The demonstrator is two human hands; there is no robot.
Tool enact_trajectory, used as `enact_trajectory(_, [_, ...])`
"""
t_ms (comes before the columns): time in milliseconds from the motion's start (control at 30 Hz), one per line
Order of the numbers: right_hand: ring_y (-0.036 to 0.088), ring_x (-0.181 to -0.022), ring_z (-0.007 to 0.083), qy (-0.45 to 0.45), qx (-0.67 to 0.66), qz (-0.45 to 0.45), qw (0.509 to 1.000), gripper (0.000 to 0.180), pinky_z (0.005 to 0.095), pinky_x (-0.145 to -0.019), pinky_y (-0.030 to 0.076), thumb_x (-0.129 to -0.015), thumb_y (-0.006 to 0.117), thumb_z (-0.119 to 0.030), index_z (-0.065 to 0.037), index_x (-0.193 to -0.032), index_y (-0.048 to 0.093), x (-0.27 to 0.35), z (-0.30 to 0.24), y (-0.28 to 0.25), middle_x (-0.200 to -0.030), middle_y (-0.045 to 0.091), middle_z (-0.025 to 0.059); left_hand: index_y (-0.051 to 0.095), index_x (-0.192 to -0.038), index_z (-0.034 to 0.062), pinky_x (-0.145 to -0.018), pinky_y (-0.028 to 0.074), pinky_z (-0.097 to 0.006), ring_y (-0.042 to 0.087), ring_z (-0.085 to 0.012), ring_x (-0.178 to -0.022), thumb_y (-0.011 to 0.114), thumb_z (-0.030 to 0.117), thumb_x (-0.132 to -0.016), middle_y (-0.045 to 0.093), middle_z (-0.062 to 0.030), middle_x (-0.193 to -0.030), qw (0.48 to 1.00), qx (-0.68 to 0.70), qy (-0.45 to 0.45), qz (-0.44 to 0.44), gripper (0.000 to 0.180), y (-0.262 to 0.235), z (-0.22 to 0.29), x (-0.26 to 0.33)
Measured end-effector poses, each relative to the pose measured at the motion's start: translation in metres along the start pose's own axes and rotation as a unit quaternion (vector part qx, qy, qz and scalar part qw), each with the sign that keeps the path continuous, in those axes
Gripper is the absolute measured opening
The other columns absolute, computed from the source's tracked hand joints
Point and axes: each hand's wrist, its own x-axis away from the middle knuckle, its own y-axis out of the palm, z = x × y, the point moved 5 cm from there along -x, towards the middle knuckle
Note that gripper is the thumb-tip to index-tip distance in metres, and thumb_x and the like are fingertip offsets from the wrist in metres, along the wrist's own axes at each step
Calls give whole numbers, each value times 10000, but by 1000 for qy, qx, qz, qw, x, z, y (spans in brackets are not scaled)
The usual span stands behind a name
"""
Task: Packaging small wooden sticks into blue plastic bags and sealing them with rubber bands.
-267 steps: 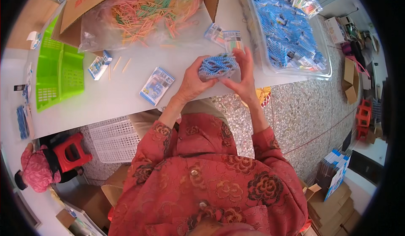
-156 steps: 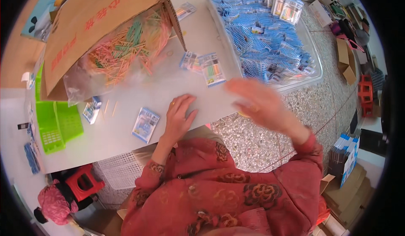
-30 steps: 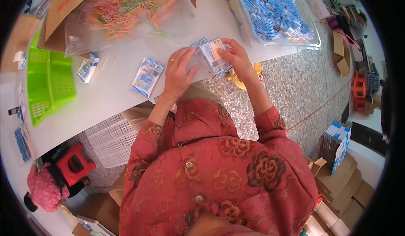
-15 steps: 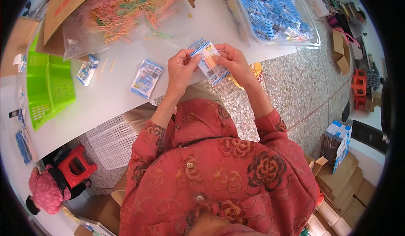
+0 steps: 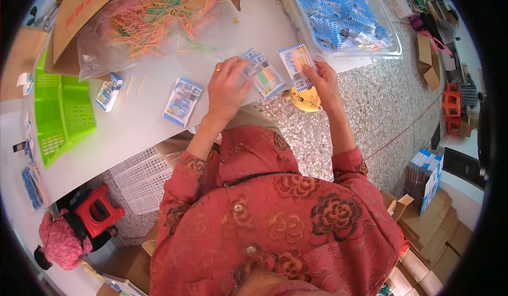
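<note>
A flat plastic packet (image 5: 294, 62) with blue striped ends and coloured sticks inside is pinched in my right hand (image 5: 324, 84), close to the table's near edge. My left hand (image 5: 227, 87) rests over the table with its fingers stretched out, holding nothing. Beside its fingertips lies a similar packet (image 5: 267, 77), partly over another one that is mostly hidden. To the left of that hand, a stack of blue-and-white packets (image 5: 182, 103) lies flat.
An open carton (image 5: 87, 13) holds a clear bag of thin coloured sticks (image 5: 153, 23). At the far right stands a clear tub (image 5: 394, 52) of blue packets. A green basket (image 5: 79, 113), a small box (image 5: 108, 92) and loose sticks (image 5: 128, 84) are at left. A yellow bag (image 5: 306, 99) lies below the edge.
My hands have moved apart. The right one has carried a packet to the right, away from the other packets, while my left hand has let go and opened.
</note>
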Motion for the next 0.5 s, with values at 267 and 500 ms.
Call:
enact_trajectory(267, [613, -783, 79, 29, 9, 17, 999, 336, 223, -693, 495, -901, 588, -166, 31, -1169, 541, 15, 8, 0, -954, 659, 65, 609, -1012, 15, -813, 435, -391, 515, -280, -989, 753, 165, -641, 538, -88, -1078, 995, -57, -9, -78, 426, 23, -9, -9])
enact_trajectory(500, [605, -823, 83, 40, -6, -19, 999, 335, 227, -727, 489, -899, 598, -164, 19, -1171, 531, 15, 25, 14, -982, 651, 63, 635, -943, 47, -777, 429, -391, 529, -277, -948, 790, 173, -580, 566, -82, -990, 992, -43, -49, -110, 415, 30, -16, -22])
